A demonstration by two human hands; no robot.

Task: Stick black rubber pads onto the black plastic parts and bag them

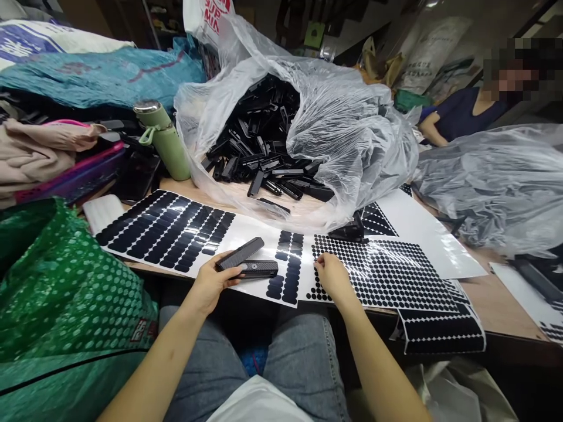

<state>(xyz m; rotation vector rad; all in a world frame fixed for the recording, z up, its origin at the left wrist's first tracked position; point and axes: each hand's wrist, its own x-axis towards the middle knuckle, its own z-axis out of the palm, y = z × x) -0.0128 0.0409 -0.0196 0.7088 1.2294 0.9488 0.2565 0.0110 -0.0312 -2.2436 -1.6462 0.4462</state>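
Observation:
My left hand (pixel 209 284) is closed around a black plastic part with a carbon-like weave (pixel 261 269). It looks like two long pieces spread in a V, one with a small round spot near my thumb; whether they are joined I cannot tell. My right hand (pixel 333 276) pinches at the left edge of a sheet of small round black stickers (pixel 387 269). Anything between those fingertips is too small to make out. Between the hands and to the left lies a white sheet with rows of larger black oblong stickers (pixel 162 231), partly under the held part.
Behind the sheets, a clear plastic bag (pixel 352 129) gapes over a heap of black parts (pixel 264 158). A green bottle (pixel 165 140) stands left of it. A green bag (pixel 65 293) flanks my left arm. Another person (pixel 466 114) sits at the far right.

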